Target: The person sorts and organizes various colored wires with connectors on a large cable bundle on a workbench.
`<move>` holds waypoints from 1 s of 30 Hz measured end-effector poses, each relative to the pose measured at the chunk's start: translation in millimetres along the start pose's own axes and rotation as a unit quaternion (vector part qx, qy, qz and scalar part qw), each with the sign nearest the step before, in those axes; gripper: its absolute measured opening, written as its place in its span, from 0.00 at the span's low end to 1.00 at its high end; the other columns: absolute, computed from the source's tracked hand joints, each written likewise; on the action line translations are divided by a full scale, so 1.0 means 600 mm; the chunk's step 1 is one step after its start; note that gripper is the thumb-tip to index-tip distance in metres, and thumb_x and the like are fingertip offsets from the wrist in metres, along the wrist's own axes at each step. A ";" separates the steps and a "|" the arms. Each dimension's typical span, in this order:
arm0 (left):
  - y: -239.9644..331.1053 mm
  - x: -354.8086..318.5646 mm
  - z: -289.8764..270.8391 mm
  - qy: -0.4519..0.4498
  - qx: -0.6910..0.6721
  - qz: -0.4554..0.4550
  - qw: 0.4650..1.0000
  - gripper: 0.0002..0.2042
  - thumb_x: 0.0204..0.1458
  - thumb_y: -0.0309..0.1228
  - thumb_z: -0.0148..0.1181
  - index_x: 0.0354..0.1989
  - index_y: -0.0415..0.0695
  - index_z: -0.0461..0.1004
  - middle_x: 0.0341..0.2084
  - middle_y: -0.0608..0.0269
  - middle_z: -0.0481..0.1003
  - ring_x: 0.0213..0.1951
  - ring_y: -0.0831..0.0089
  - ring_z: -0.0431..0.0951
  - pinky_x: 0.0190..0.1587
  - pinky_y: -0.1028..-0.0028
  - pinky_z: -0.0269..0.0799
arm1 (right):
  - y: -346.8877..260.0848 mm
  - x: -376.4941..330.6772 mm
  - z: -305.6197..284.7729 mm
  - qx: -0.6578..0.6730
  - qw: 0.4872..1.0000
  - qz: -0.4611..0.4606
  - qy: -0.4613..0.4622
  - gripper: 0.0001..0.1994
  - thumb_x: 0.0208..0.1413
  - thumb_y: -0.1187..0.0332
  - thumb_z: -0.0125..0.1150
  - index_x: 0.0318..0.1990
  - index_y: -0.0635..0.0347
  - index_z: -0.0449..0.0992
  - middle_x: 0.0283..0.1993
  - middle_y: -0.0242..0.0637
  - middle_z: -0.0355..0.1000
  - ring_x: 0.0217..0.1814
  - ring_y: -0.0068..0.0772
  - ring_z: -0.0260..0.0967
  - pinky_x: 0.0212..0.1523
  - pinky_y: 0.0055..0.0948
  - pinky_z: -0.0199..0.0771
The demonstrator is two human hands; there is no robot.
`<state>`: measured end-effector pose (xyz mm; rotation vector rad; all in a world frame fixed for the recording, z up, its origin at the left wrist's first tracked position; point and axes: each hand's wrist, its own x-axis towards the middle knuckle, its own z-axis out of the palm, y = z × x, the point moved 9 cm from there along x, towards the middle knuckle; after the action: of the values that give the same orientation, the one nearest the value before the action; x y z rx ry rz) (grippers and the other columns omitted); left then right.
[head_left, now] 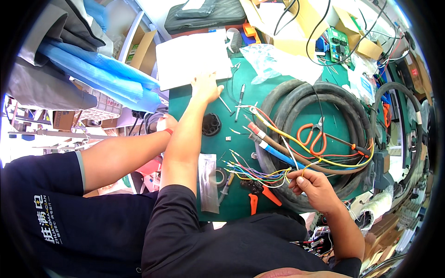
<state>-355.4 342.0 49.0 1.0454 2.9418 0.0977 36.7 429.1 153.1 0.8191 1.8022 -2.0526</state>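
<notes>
The right hand (309, 184) pinches a bundle of thin coloured wires (259, 175) near the green mat's (241, 139) near edge — one orange-handled crimper (259, 192) just beside. The left hand (205, 88) lies flat, fingers spread, touching one white sheet (190, 58) at the far edge. One pair of orange scissors (313, 136) rests inside the black hose coil (320, 99).

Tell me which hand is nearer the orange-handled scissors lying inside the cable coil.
Right. The right hand pinches thin wires just below the orange-handled scissors. The left hand rests far off to their upper left, at the edge of the white sheet.
</notes>
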 end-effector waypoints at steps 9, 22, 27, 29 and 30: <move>-0.115 -0.024 -0.012 0.260 -0.241 -0.157 0.922 0.30 0.50 0.34 0.56 0.61 0.35 0.58 0.53 0.41 0.66 0.57 0.47 0.62 0.59 0.55 0.58 | -0.001 0.001 0.000 0.009 1.000 0.009 0.006 0.13 0.65 0.70 0.45 0.49 0.66 0.73 0.37 0.33 0.73 0.37 0.19 0.67 0.42 0.22 0.71; -0.187 -0.073 0.003 0.313 -0.365 -0.284 0.830 0.29 0.53 0.29 0.52 0.63 0.30 0.53 0.58 0.37 0.60 0.60 0.46 0.59 0.64 0.57 0.52 | -0.005 0.003 0.007 0.002 1.000 -0.004 0.012 0.14 0.64 0.67 0.48 0.48 0.67 0.74 0.35 0.35 0.74 0.35 0.21 0.69 0.39 0.23 0.71; -0.192 -0.071 0.010 0.314 -0.357 -0.278 0.835 0.30 0.52 0.30 0.52 0.63 0.30 0.53 0.58 0.36 0.60 0.60 0.45 0.59 0.63 0.57 0.52 | -0.004 0.003 0.006 0.008 1.000 -0.003 0.013 0.14 0.64 0.66 0.49 0.48 0.67 0.74 0.35 0.35 0.74 0.35 0.21 0.69 0.39 0.23 0.72; -0.190 -0.070 0.010 0.307 -0.362 -0.279 0.835 0.30 0.52 0.30 0.52 0.63 0.30 0.52 0.58 0.35 0.60 0.60 0.45 0.58 0.63 0.57 0.52 | -0.004 0.003 0.006 0.010 1.000 -0.004 0.014 0.14 0.64 0.66 0.49 0.48 0.67 0.74 0.35 0.35 0.74 0.35 0.20 0.69 0.39 0.22 0.71; -0.188 -0.070 0.009 0.302 -0.364 -0.280 0.835 0.31 0.52 0.30 0.52 0.63 0.30 0.52 0.58 0.35 0.60 0.60 0.45 0.58 0.64 0.57 0.52 | -0.005 0.003 0.006 0.011 1.000 -0.004 0.014 0.14 0.64 0.66 0.49 0.48 0.67 0.74 0.35 0.35 0.74 0.35 0.20 0.69 0.39 0.22 0.71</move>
<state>-394.0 228.3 36.3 0.0093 3.0289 1.6229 33.0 426.3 154.9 0.8524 1.8041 -2.0804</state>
